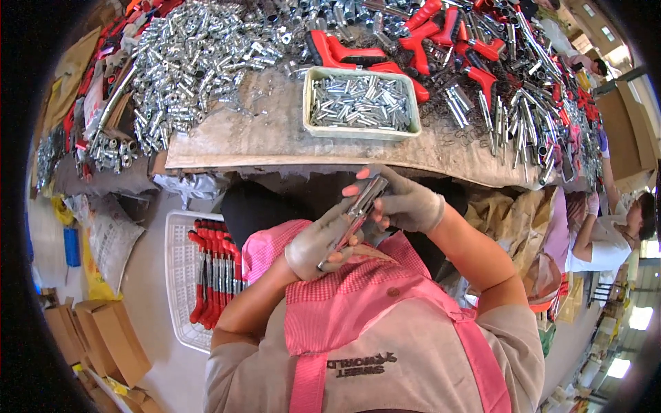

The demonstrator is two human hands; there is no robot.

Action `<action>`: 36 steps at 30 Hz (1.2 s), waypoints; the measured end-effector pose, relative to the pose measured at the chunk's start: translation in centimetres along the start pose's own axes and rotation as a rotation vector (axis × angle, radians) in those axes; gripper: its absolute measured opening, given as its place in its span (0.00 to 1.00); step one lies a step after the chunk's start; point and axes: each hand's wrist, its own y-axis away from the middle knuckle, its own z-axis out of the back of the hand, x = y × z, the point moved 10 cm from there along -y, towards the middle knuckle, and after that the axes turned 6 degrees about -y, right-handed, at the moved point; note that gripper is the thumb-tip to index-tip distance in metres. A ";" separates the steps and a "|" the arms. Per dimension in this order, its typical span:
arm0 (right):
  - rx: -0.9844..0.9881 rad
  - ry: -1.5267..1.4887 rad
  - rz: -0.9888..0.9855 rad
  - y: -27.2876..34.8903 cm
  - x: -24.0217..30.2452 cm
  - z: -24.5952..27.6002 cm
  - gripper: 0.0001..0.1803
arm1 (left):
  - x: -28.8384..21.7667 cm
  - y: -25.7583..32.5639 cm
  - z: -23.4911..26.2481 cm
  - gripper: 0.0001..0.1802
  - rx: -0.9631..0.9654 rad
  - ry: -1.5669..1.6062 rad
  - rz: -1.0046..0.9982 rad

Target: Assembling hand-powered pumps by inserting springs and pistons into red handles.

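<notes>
In front of my apron, below the table's near edge, I hold a slim silver metal tool part (pixel 369 198), tilted up to the right. My left hand (pixel 315 246), in a pale glove with bare fingertips, is closed round its lower length. Around the upper end my right hand (pixel 413 206), gloved the same way, is closed with its thumb and fingers. The fingers cover much of the part, so its exact kind is hidden. Nearest on the table stands a pale plastic tray (pixel 362 133) full of short metal pins.
Small silver fittings (pixel 200 62) are heaped at the table's left. Red pistol-shaped handles (pixel 416 48) and metal rods (pixel 523 124) crowd the right. A white basket (pixel 177 275) with red-handled tools (pixel 215 268) sits at my left. Another person (pixel 613 227) works at far right.
</notes>
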 end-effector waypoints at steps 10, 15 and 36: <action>-0.133 0.581 0.302 1.2 2.7 -1.3 0.34 | -0.9 -0.1 0.1 0.23 -0.113 -0.072 -0.066; -0.544 1.257 0.598 3.7 5.8 -2.0 0.31 | -0.6 -1.5 0.0 0.22 -0.021 0.209 -0.054; -0.605 0.599 0.892 3.1 7.4 2.2 0.06 | 2.3 -1.3 -0.1 0.16 0.016 0.308 0.108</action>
